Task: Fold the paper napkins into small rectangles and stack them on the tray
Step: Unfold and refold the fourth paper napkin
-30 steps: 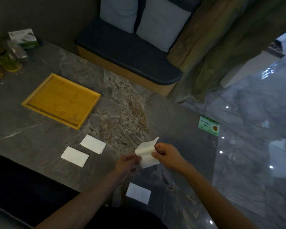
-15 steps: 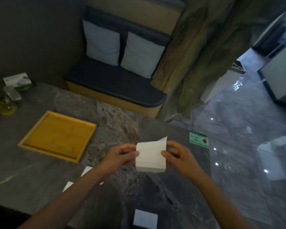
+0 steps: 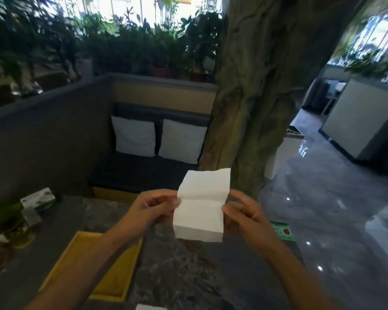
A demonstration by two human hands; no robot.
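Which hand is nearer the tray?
Left. The left hand grips the napkin just above and right of the tray, its forearm crossing it; the right hand is farther right.

The dark marbled worktop (image 3: 188,265) carries a yellow wooden tray (image 3: 119,285) toward its left side. At the far left corner sit a small white-and-green box (image 3: 39,199) and blurred green plants (image 3: 2,218). A green card (image 3: 282,231) lies at the right edge, and a white paper scrap (image 3: 150,307) at the near edge.

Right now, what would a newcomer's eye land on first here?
The white napkin held up at centre frame, pinched by the left hand and right hand on either side. Below left, the yellow tray lies on the marble table. Behind the napkin rises a big tree trunk.
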